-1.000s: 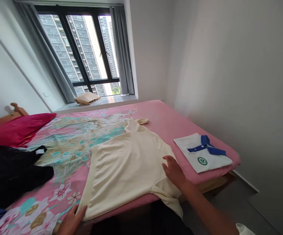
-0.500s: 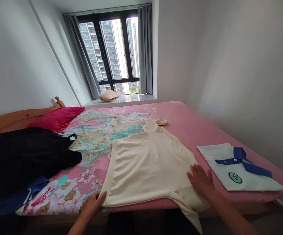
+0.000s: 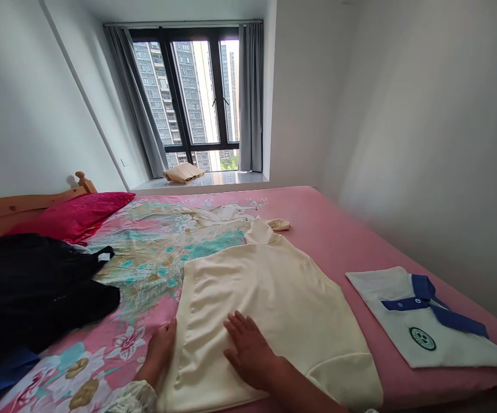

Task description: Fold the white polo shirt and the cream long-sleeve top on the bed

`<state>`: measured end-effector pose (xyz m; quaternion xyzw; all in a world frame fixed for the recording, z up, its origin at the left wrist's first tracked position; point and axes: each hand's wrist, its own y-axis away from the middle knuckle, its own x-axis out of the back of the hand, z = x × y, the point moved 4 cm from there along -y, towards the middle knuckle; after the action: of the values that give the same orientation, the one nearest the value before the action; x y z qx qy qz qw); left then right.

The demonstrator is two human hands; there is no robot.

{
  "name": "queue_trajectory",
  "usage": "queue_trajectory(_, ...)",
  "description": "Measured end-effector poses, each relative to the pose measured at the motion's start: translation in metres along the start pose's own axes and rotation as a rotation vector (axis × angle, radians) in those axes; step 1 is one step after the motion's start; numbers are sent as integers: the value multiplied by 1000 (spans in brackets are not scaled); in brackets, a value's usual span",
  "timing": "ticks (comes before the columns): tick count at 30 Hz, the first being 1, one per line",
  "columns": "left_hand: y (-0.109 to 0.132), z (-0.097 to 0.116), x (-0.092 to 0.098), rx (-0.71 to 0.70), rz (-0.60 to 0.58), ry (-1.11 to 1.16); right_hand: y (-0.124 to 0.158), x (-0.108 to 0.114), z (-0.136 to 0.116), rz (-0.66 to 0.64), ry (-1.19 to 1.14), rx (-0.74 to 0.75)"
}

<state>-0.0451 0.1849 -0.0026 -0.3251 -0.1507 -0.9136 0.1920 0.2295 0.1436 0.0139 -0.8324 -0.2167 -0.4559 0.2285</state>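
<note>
A cream high-neck top point(image 3: 283, 298) lies spread on the bed, its collar pointing away from me and its hem on the left. My right hand point(image 3: 248, 350) rests palm down on the fabric near the hem, fingers outstretched. At the hem's left edge is my left hand point(image 3: 161, 350), its fingers drawn together against the cloth; the fingertips are partly hidden. The near sleeve looks folded in over the top's lower right. A short bit of the far sleeve point(image 3: 278, 224) shows beside the collar.
A folded white polo shirt point(image 3: 399, 321) with a blue collar lies on the right of the pink bed sheet point(image 3: 317, 221). Black clothing point(image 3: 37, 287) is heaped at left, near a red pillow point(image 3: 76, 215). Folded beige cloth point(image 3: 183, 172) sits on the windowsill.
My right hand has moved left from the near sleeve to the middle of the hem side. The hanging sleeve is now up on the bed. My left hand has shifted up along the hem.
</note>
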Motion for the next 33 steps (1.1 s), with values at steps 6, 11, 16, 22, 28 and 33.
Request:
queue_trajectory(6,-9,-14,-9,-11,27,-194,5,29,110,-88,160,-418)
queue_trajectory(11,-8,-15,-11,14,0,-224,38,85,205,67,321,-924)
queue_trajectory(16,-4,-9,-10,76,-4,-190,-17,46,104,97,197,-508)
queue_trajectory(22,-6,-13,-11,113,-39,-161,-64,-11,24,-141,-16,92)
queue_trajectory(28,-13,-20,-11,144,-16,-198,-1,100,213,-115,314,-608)
queue_trajectory(33,-16,-23,-14,131,-28,-213,25,154,268,-40,438,-901)
